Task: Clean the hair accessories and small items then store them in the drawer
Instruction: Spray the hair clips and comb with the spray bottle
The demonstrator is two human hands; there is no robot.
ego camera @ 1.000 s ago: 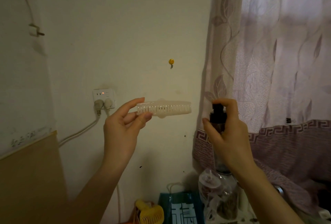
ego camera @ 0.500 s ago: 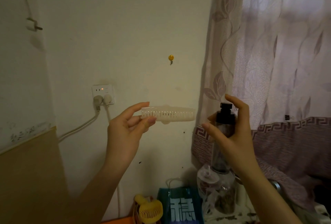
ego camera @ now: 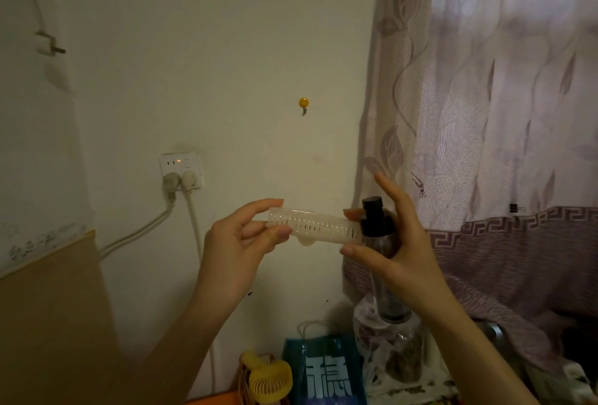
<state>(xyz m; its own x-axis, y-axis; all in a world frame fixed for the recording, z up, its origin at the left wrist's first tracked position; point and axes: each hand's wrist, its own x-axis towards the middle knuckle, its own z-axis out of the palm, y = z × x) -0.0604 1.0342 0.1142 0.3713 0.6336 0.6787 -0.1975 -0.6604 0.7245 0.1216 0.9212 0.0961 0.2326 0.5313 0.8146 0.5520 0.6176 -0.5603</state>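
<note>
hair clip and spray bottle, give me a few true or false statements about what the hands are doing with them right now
1. The left hand pinches one end of the pale hair clip. True.
2. The right hand holds a spray bottle with a white cap. False: the cap is black.
3. The clip lies on a table. False: it is held up in the air in front of the wall.
4. The bottle's top sits close to the clip's right end. True.
5. Two plugs sit in the wall socket. True.
6. The curtain hangs left of both hands. False: it hangs on the right, behind the right hand.
</note>
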